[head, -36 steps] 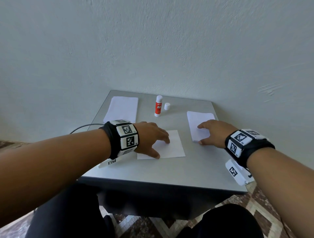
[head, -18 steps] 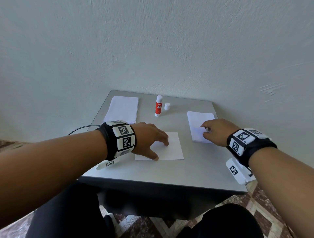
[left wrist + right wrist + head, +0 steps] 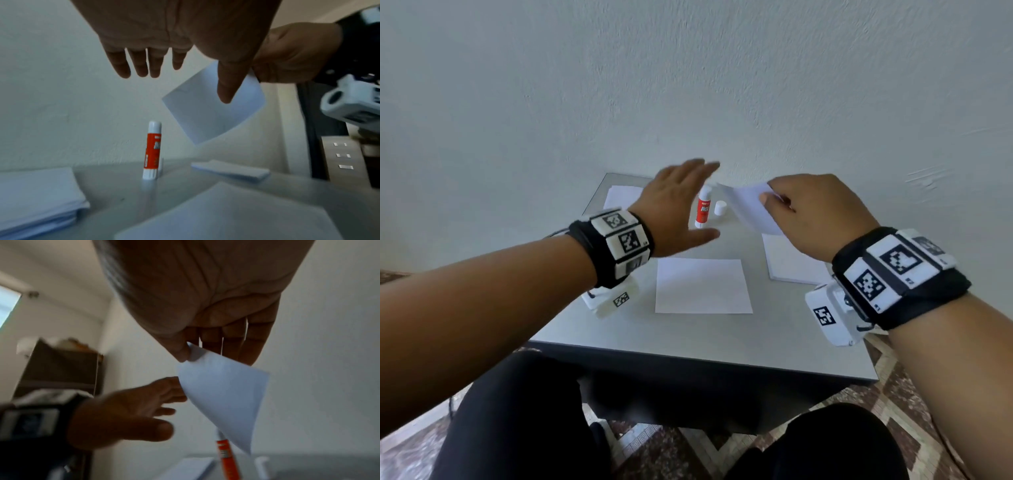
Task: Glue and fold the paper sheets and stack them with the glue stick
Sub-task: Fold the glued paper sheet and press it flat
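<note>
Sheet (image 3: 703,286) at frame centre lies bare now that I've lifted my left hand (image 3: 677,209) off it, fingers spread, toward the glue (image 3: 702,209) standing further back. Upper right, my right hand (image 3: 814,212) has raised a pinched slip (image 3: 748,209) off its pile (image 3: 792,263).

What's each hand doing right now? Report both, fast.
Left hand: open, fingers straight, holding nothing, raised above the table near the glue stick.
Right hand: pinching a paper sheet, lifted off the table.
</note>
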